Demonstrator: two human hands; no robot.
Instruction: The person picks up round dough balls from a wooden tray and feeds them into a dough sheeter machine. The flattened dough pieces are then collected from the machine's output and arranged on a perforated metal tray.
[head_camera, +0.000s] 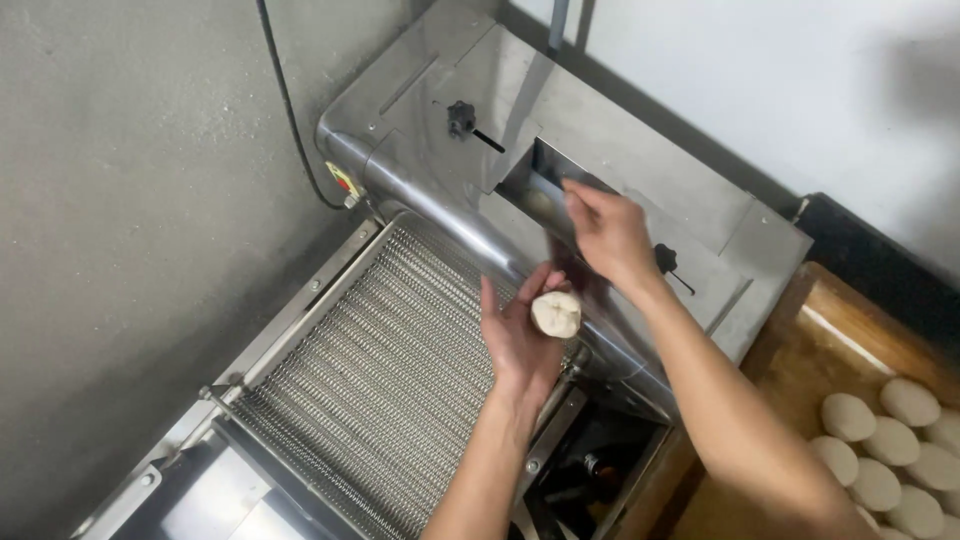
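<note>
Head view is showing the left hand (522, 335) lying palm up over the edge of the machine, fingers loosely spread and cupping a small round ball of pale dough (556, 314) with a creased, folded top. The dough is sitting on the fingers of that open palm, just in front of the machine's curved steel housing. The right hand (610, 235) is reaching above it toward the dark rectangular feed slot (545, 165) in the housing, its fingers held straight and close together; the fingertips are blurring against the slot's edge, so I cannot tell whether they are pinching anything. Both forearms are running out of the bottom of the picture.

Below the hands, a ribbed wire-mesh conveyor belt (380, 370) of bright metal is sloping down to the lower left, framed by steel side rails and cut off at the bottom edge. The brushed stainless steel dough roller machine (440, 80) is carrying two small black star-shaped knobs (461, 118), the second half hidden behind the right wrist. A black cable (290, 110) is trailing over the rough grey wall. At the right, a wooden board (790, 350) is holding smooth flattened rounds of pale dough (880, 450), partly cropped by the frame. The dark gap under the machine is hard to make out.
</note>
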